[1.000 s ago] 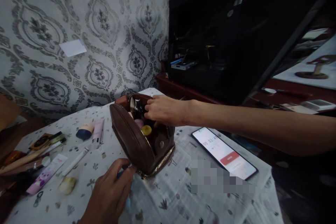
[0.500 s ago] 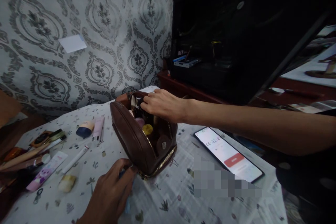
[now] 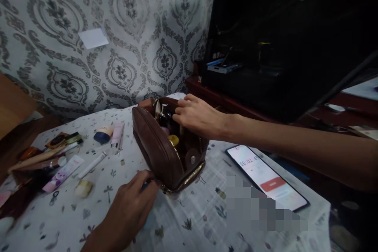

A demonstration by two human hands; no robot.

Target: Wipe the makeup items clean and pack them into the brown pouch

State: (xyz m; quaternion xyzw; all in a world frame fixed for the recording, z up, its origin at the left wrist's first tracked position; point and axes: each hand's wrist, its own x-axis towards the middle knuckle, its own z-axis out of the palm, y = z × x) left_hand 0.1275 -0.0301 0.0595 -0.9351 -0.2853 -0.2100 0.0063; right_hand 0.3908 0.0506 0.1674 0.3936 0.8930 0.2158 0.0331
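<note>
A brown zippered bag (image 3: 159,149) stands unzipped on the patterned cloth, with a yellow round item (image 3: 173,140) and dark, shiny items inside. My right hand (image 3: 201,116) rests at its far right rim, fingers bent over the edge; whether they pinch the rim or something else is hidden. My left hand (image 3: 132,201) is at the bag's near left corner, its fingers curled round a small dark-blue item that is mostly hidden. A light-blue part shows faintly beneath that hand.
Left on the cloth (image 3: 97,208) lie a pink tube (image 3: 117,136), a blue-capped jar (image 3: 102,135), a purple-printed tube (image 3: 63,174), a small pale jar (image 3: 83,188) and several brushes and cosmetics. A phone (image 3: 265,177) lies right; a dark screen (image 3: 283,47) stands behind.
The view has shifted, so the bag, hands and table items appear farther right and slightly higher. Both hands keep nearly the same places at the bag.
</note>
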